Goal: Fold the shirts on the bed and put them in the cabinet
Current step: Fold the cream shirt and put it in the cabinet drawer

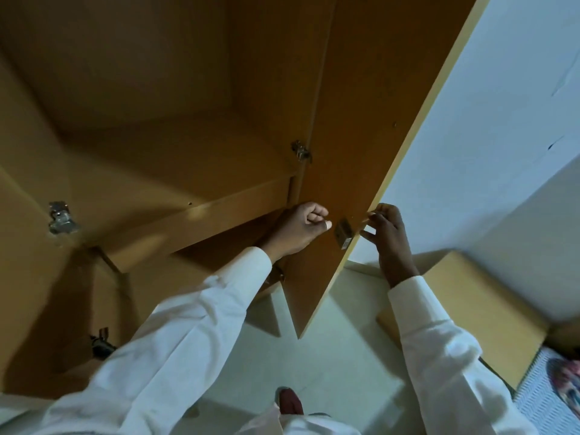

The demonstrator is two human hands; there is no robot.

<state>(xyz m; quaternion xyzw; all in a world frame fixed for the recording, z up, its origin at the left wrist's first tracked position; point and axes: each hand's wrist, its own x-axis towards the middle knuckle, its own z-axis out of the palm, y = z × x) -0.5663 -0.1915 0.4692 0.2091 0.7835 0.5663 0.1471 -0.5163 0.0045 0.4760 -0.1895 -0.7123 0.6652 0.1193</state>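
The wooden cabinet (141,136) stands open in front of me, and its shelf (204,215) shows nothing on it. My left hand (298,229) is curled into a fist against the inner face of the right cabinet door (345,120), just left of a small metal lock (343,235). Nothing shows inside that fist. My right hand (392,240) holds the door's free edge beside the lock, fingers curled round it. No shirt is in view.
Metal hinges (301,151) (61,218) sit on the cabinet sides. A white wall (502,120) is to the right. A light wooden panel (470,302) and patterned bedding (565,384) lie at lower right. Pale floor tiles (345,356) and my foot (290,401) are below.
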